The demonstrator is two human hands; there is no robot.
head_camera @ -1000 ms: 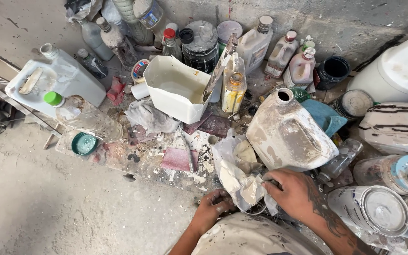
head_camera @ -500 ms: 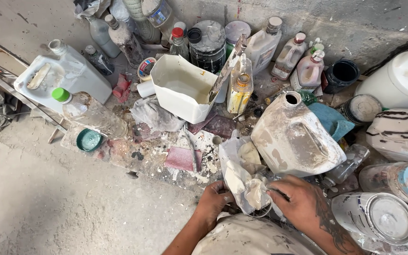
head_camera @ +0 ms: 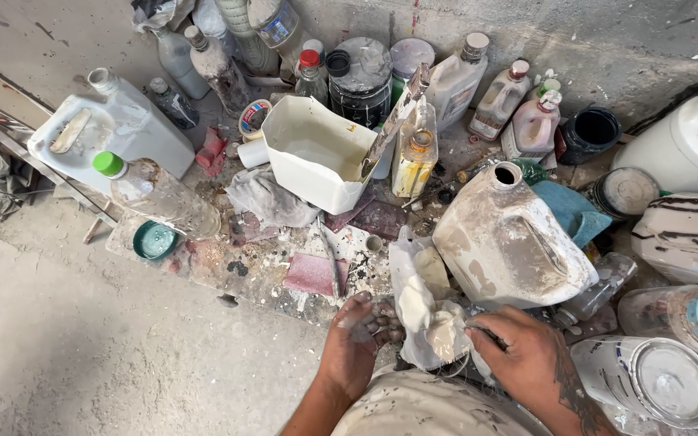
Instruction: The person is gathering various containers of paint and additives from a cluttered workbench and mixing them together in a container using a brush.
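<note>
- White plastic bag (head_camera: 426, 311) with pale putty is held on the floor, just beside the stained white jug (head_camera: 510, 242).
- Left hand (head_camera: 355, 343): bag's lower edge pinched.
- Right hand (head_camera: 519, 355): grip clenched on bag's right side.

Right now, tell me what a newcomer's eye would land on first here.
Both hands at the bottom edge: the left hand and right hand grip a crumpled white plastic bag smeared with pale paste. Just above to the right lies a big dirty white jug, tipped on its side, and behind stands an open white tub amid paint-stained bottles.
</note>
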